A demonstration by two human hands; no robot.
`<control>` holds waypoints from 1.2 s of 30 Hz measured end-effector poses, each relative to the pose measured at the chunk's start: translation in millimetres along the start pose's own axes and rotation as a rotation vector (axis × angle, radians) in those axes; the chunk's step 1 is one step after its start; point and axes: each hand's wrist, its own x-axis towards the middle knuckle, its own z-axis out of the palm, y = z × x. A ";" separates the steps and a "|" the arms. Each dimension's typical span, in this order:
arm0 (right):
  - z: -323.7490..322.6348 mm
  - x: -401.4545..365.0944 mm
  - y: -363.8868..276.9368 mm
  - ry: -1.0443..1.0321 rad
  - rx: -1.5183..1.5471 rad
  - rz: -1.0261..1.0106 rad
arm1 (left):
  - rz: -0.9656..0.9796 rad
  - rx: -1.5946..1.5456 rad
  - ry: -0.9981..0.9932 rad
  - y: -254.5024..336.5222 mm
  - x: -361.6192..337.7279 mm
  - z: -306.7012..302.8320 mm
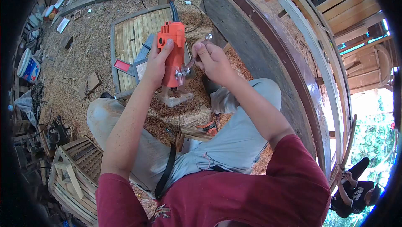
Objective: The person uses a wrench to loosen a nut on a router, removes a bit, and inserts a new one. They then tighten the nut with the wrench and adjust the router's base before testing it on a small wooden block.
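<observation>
An orange trim router (173, 61) stands upright on its clear base on the sawdust between my knees. My left hand (157, 63) wraps around the router's body from the left side. My right hand (212, 59) pinches a small metal wrench (193, 61) that reaches to the router's collet area. The router's black cord runs up and away behind it.
A slatted wooden panel (130, 38) lies behind the router. A long curved wooden plank (268, 59) runs along my right. Another slatted frame (77, 168) sits at lower left, with a power tool (56, 132) nearby. A seated person (356, 189) is at lower right. Sawdust and scraps cover the ground.
</observation>
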 end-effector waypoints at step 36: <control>6.1 42.7 93.3 -0.296 -0.419 0.618 | -0.130 -0.376 0.082 26.1 20.5 -34.1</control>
